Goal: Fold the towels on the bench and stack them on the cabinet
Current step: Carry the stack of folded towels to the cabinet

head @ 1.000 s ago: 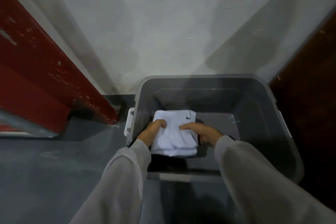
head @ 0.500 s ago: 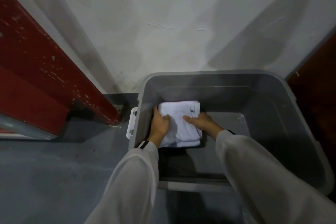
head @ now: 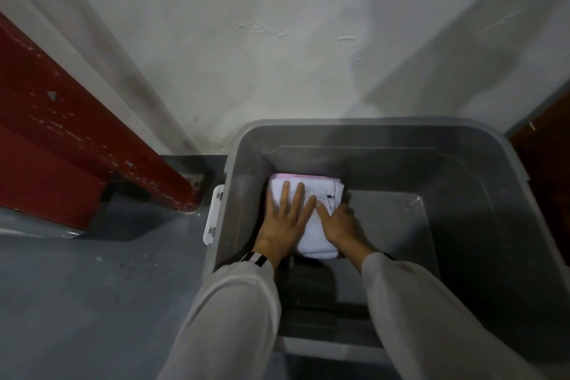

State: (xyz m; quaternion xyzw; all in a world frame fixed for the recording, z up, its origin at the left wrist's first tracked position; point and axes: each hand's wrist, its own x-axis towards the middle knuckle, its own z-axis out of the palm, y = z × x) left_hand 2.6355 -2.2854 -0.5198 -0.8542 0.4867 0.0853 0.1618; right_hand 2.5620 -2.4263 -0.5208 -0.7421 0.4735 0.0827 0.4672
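A folded white towel [head: 314, 237] with a pink far edge lies at the back left of a grey plastic bin [head: 481, 188]. My left hand [head: 283, 222] lies flat on the towel's left half with straight, spread fingers. My right hand [head: 337, 222] rests on the towel's right side, its index finger pointing along the top and the other fingers down the towel's right edge, where I cannot see them well. Both arms reach down into the bin in light sleeves.
The bin stands on a grey floor [head: 92, 302] against a white wall [head: 293, 40]. A white latch [head: 212, 214] sticks out from the bin's left rim. A red beam [head: 61, 133] runs along the left; a dark brown panel [head: 549, 194] is at the right.
The towel went from held by both hands to lying further back in the bin. My left hand has opened and now lies flat on top of it.
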